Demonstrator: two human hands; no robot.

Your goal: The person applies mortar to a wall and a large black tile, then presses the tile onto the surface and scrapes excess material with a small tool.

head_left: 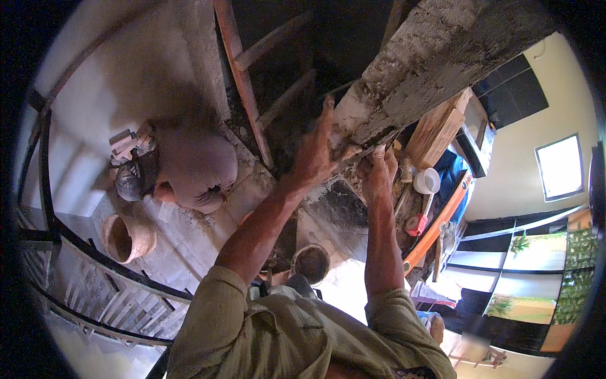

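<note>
At frame centre, left hand [319,151] spreads against beam [351,112], right hand [379,167] grips thin tool [379,141]; mortar [442,82] seems part-smoothed, rough patches [404,54] remain.

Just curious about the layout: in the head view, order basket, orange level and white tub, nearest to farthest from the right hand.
From the right hand:
1. White tub, just right.
2. Orange level, lower right.
3. Basket, far left.

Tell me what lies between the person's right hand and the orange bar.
In the head view, a white round container lies between the right hand and the orange bar, with a small red object lower down.
</note>
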